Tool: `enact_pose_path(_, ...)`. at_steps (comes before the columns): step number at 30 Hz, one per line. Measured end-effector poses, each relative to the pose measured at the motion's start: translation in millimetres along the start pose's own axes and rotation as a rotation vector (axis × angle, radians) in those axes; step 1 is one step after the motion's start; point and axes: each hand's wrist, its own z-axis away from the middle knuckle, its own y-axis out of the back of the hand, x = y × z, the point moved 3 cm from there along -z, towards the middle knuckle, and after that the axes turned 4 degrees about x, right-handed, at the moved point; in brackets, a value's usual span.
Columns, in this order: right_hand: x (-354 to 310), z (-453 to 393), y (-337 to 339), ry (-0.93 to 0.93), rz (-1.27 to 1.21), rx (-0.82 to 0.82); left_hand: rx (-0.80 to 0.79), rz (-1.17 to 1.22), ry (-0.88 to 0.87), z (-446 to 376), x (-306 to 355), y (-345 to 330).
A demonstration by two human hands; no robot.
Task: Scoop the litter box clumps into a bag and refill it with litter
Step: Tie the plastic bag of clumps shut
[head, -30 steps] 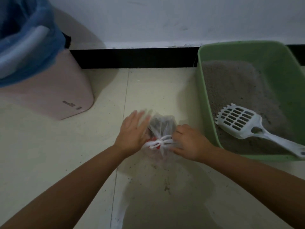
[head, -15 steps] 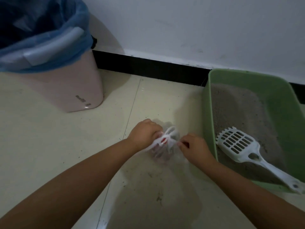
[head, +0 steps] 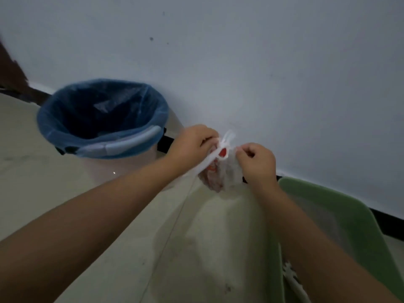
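Observation:
A small clear plastic bag with white handles and red print hangs in the air between my hands, knotted at the top. My left hand grips one white handle strip that runs down to the left. My right hand pinches the bag's neck from the right. The green litter box sits at the lower right, mostly hidden by my right forearm. A bit of the white scoop shows inside it.
A pink waste bin lined with a blue bag stands open at the left, just beyond my left hand. A white wall with a black baseboard runs behind. The floor is pale tile.
The bag has risen off the floor and both hands lifted with it toward the bin. My view has tilted up, so the bin's opening shows and the litter box slid to the lower right.

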Motion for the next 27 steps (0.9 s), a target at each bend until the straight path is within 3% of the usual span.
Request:
enact_pose_path(7, -132.5, -61.5, -11.6, 0.149, -0.122, -0.024, 0.231, -0.074, 0.064, -84.2, -5.3, 122.6)
enact_pose_path(12, -194.7, -71.8, -49.2, 0.256, -0.077, -0.119, 0.317, -0.112, 0.141, -90.8, -35.8, 185.6)
enact_pose_path(17, -189.2, -69.5, -129.9, 0.296, 0.109, -0.226, 0.269, -0.189, 0.322, -61.6, -105.5, 185.4)
enact_pose_path(22, -145.8, -44.5, -197.0, 0.336, 0.386, -0.348, 0.104, -0.217, 0.534, -26.8, -176.6, 148.3)
enact_pose_path(25, -127.6, -29.5, -209.8, 0.485, 0.418, -0.303, 0.025, -0.257, 0.603, -15.8, -201.4, 131.9)
enact_pose_path(27, -120.1, -27.8, -211.3, 0.49, 0.343, -0.219, -0.032, -0.281, 0.632, -16.9, -207.9, 126.9)
